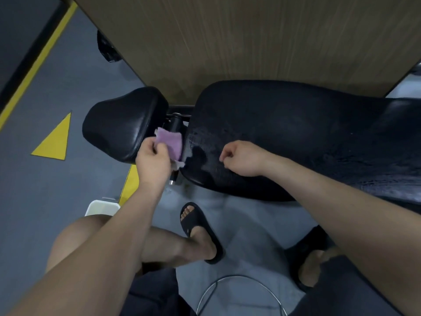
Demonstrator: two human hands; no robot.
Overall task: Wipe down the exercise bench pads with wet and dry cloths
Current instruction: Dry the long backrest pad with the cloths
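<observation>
Left grip pinches the purple cloth; right grip is clenched on nothing over the long back pad, black and wet-streaked, at three o'clock. Glossy seat pad at nine. Cloth sits in the gap between them. White tub at seven.

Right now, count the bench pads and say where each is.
2. The small pad sits left, by the left hand holding the purple cloth; the long pad runs right, under the right hand. Others may be out of view.

Hinge bar obstructs gap beside seat pad; wall apparently close behind.
</observation>
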